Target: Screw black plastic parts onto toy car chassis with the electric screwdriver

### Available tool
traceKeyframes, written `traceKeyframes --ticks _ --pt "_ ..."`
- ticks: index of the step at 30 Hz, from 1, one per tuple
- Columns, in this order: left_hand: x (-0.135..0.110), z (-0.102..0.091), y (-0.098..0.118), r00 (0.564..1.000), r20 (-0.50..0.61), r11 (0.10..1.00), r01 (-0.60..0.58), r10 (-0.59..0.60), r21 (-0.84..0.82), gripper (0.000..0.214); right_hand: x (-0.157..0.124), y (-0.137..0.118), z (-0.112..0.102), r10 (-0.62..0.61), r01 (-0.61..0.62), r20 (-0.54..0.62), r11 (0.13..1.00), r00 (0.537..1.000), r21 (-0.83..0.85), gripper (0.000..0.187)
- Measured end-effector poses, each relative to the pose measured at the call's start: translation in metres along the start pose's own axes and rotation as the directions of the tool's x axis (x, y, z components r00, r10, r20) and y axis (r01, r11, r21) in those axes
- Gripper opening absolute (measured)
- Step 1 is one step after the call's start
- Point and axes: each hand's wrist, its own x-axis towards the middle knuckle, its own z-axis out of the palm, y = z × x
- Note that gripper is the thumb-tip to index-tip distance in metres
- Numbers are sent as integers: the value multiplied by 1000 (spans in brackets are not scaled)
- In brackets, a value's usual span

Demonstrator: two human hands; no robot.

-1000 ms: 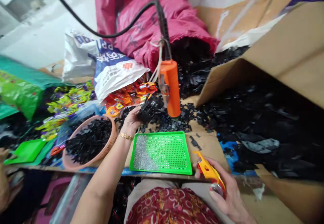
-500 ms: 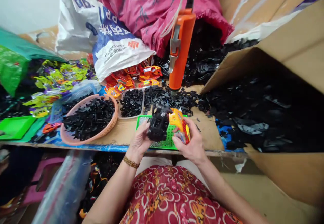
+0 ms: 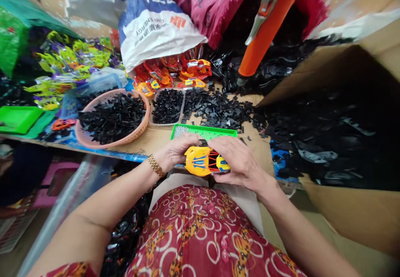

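An orange-yellow toy car body with blue markings and red bars is held between both hands at the table's front edge. My left hand, with a gold bracelet at its wrist, is closed on the car's left end. My right hand wraps its right end, fingers over the far side and thumb beneath. A bit of the black chassis shows behind the body between the hands; most of it is hidden. Just beyond lies a green perforated tray with small metal screws at its left end.
An orange electric screwdriver hangs above the table. A pink basket and a clear tub hold black parts. More orange bodies spill from a white-blue sack. A cardboard box with black parts stands right.
The black chassis and orange body, apart before, are now together in my hands. Both hands came closer to my body, and the body turned to show its top. The view has tilted down.
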Motion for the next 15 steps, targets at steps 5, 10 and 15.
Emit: traceKeyframes --ticks 5,10,15 --pt "2 8 -3 996 20 996 85 -86 27 28 -16 9 15 61 -61 48 998 997 13 82" --pt "-7 15 25 994 82 993 62 -70 101 17 -23 -5 33 362 -319 -161 917 918 241 80" --pt "-27 8 37 910 111 841 -411 399 351 49 -24 -26 44 686 -497 -37 562 727 661 70"
